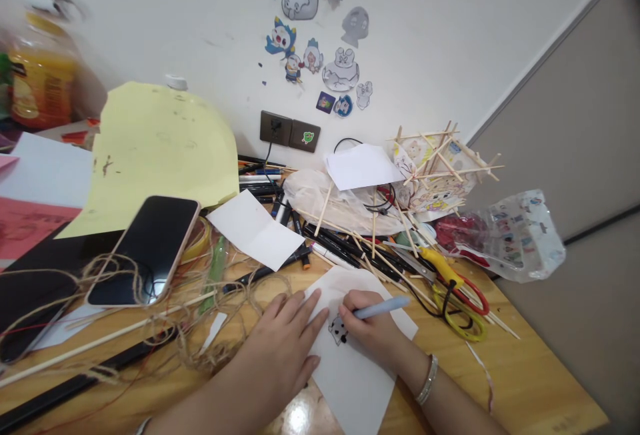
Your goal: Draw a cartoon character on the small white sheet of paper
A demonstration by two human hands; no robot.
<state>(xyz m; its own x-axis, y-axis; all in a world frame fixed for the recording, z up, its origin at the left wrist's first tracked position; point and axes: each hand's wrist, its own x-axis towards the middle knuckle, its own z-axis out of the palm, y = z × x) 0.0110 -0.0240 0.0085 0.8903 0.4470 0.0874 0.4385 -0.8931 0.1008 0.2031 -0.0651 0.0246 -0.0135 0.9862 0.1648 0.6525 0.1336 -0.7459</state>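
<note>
A white sheet of paper (360,381) lies on the wooden table, with a small black-and-grey animal-head drawing (338,330) near its upper middle. My right hand (373,328) grips a light blue pen (383,307), its fingers closed round it at the drawing's right side. The pen tip is hidden behind the fingers. My left hand (287,338) lies flat with its fingers spread, the fingertips resting on the sheet's left part, left of the drawing.
Tangled twine (200,335) and a phone (147,248) lie at left. Behind the sheet are black markers (335,248), thin sticks and a folded white paper (256,229). Yellow-handled scissors (440,265), a plastic bag (520,235) and a stick frame (435,168) are at right.
</note>
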